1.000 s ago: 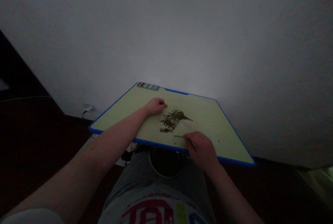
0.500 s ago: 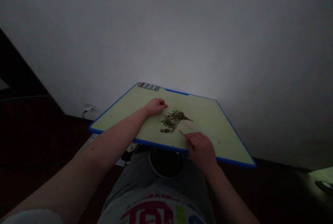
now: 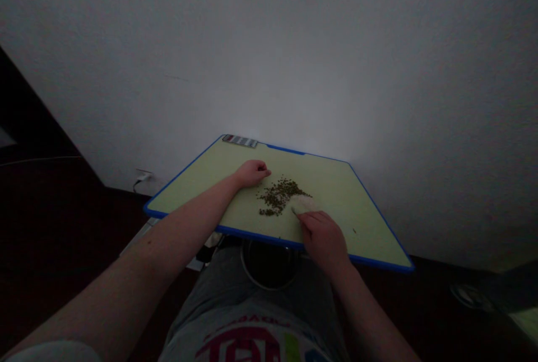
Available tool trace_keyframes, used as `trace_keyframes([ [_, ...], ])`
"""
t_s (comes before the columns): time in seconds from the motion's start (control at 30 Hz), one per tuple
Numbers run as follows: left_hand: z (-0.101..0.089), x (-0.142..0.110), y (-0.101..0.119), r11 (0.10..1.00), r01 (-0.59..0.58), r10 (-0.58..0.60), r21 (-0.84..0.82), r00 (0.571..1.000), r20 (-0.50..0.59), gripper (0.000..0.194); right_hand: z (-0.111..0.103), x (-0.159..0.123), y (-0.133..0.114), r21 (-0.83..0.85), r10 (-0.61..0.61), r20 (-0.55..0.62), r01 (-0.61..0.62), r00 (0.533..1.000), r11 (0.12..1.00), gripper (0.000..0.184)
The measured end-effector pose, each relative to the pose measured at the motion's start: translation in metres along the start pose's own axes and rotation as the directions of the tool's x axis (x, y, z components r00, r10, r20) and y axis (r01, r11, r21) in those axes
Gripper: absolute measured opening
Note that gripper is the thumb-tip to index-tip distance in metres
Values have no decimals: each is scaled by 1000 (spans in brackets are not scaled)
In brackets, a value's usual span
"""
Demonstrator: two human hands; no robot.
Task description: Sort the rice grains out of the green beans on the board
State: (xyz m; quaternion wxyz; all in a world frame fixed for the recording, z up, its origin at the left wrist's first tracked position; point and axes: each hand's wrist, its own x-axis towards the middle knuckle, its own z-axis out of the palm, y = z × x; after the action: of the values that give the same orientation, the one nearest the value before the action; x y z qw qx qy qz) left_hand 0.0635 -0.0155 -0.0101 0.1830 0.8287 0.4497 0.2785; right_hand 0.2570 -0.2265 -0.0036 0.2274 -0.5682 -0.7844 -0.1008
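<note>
On a pale tabletop with a blue rim (image 3: 361, 222) lies a spread of small dark greenish beans (image 3: 279, 194), with a pale heap of fine grains (image 3: 306, 201) at its right side. My right hand (image 3: 325, 236) pinches a small thin spoon-like tool (image 3: 295, 210), its tip at the near edge of the pale heap. Left of the beans, my left hand (image 3: 252, 172) rests on the tabletop with curled fingers; whether anything is in them is hidden. Below the near edge, a dark round pot (image 3: 271, 264) sits at my lap.
A flat panel with rows of markings (image 3: 239, 140) lies at the far left corner. Behind stands a grey wall (image 3: 269, 70), with a plug and cable (image 3: 143, 177) low on the left. A shoe-like shape (image 3: 468, 296) shows on the dark floor at right.
The tool in my right hand has turned, so its tip now looks wider and rounder. My left hand stays put. A dark shape has come in at the lower right.
</note>
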Motion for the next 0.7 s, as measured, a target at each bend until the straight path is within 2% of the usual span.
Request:
trace_keyframes([
  [0.13, 0, 1, 0, 1000, 12, -12, -9, 1000, 4, 32, -8, -7, 2, 23, 15, 8, -15, 1000, 1000, 23],
  [0.27, 0, 2, 0, 1000, -2, 2, -19, 1000, 0, 31, -12, -15, -15, 91, -41, 39, 37, 998, 995, 22],
  [0.43, 1, 2, -1, 1000, -7, 7, -12, 1000, 1, 32, -6, -11, -30, 108, -109, 64, 101, 992, 989, 24],
  [0.53, 1, 2, -2, 1000, -7, 7, -7, 1000, -4, 32, -4, -4, -23, 57, -71, 53, 68, 996, 996, 25],
  [0.7, 0, 2, -2, 1000, -17, 17, -3, 1000, -6, 32, -5, 4, 3, -33, -3, 48, 5, 999, 999, 22],
])
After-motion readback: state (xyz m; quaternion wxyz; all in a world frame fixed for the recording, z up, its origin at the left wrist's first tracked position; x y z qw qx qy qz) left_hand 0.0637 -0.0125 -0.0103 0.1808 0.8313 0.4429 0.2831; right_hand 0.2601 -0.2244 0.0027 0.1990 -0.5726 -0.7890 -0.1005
